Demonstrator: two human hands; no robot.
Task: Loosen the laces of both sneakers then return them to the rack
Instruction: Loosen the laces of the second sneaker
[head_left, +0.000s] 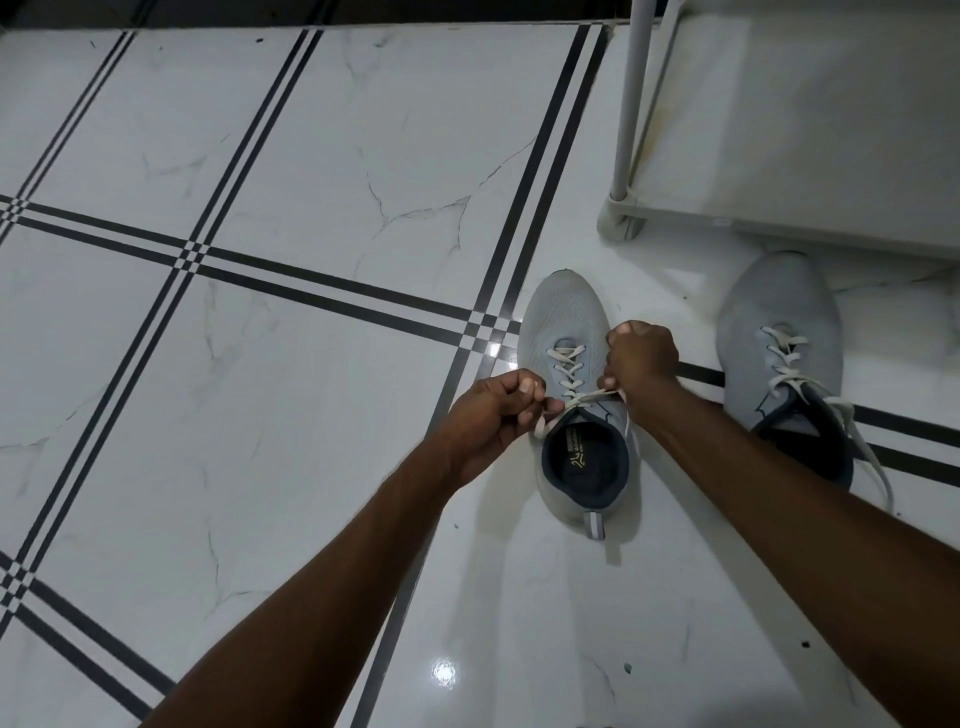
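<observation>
**Both hands pinching the laces of the left-hand sneaker on the tiled floor**

Bare forearms are reaching in from the bottom edge, converging on the near sneaker (575, 395), which is sitting flat on the white marble-look floor (291, 156) with its toe pointing away and its dark collar facing the camera. The left hand (485, 415) is curling closed, thumb and forefinger gripping a strand of the white laces (569, 371) just beside the left edge of the shoe's opening. The right hand (640, 358) is folding into a fist over the right side of the tongue, its fingertips nipping another strand of the same laces; the stretch of lace between the two hands is running taut across the top eyelets. Lower crossings are lying snug over the tongue.

To the right, the second sneaker (784, 358) is standing on the floor well apart from the first, partly hidden behind the right forearm, its own laces trailing loosely off its outer side onto the tiles. Its toe is sitting just at the front edge of the white rack (810, 130), whose corner post is rising toward the upper edge of the view. Dark double stripes are crossing the floor, one passing under both shoes.
</observation>
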